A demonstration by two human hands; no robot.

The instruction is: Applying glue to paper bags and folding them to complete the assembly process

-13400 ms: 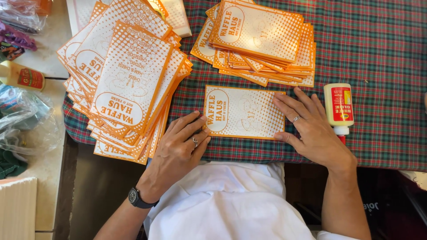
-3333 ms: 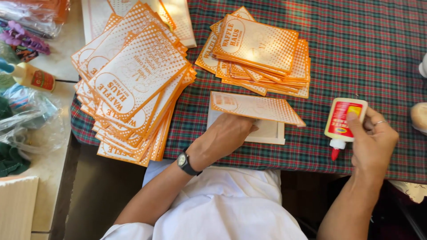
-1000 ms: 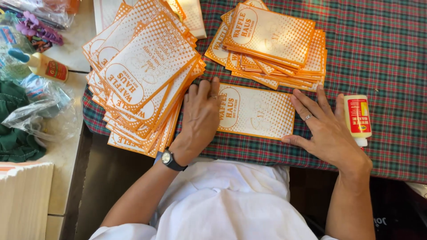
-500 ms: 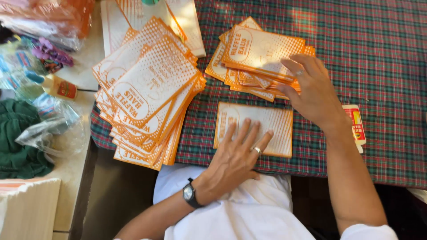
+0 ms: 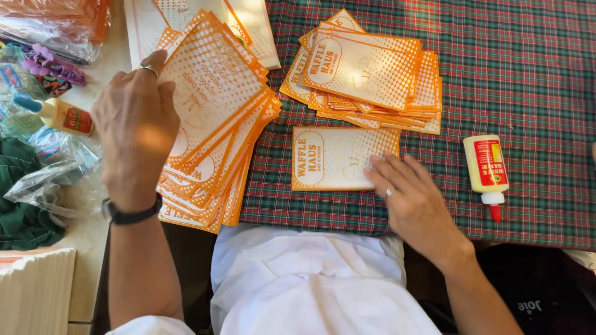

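My left hand (image 5: 136, 130) lies flat on the left edge of a fanned stack of orange-and-white paper bags (image 5: 214, 124). My right hand (image 5: 413, 198) presses its fingertips on the right end of a single orange-and-white bag (image 5: 332, 158) lying flat on the plaid cloth. A second pile of finished bags (image 5: 366, 77) sits just beyond it. A white glue bottle with a red tip (image 5: 487, 174) lies to the right of my right hand, untouched.
A green and red plaid tablecloth (image 5: 528, 74) covers the table. At the left lie another glue bottle (image 5: 59, 115), plastic bags (image 5: 56, 167), green fabric (image 5: 22, 214) and a stack of white sheets (image 5: 31, 291).
My left hand left the single bag and moved onto the left stack. My right hand came back from the far pile and now presses the single bag.
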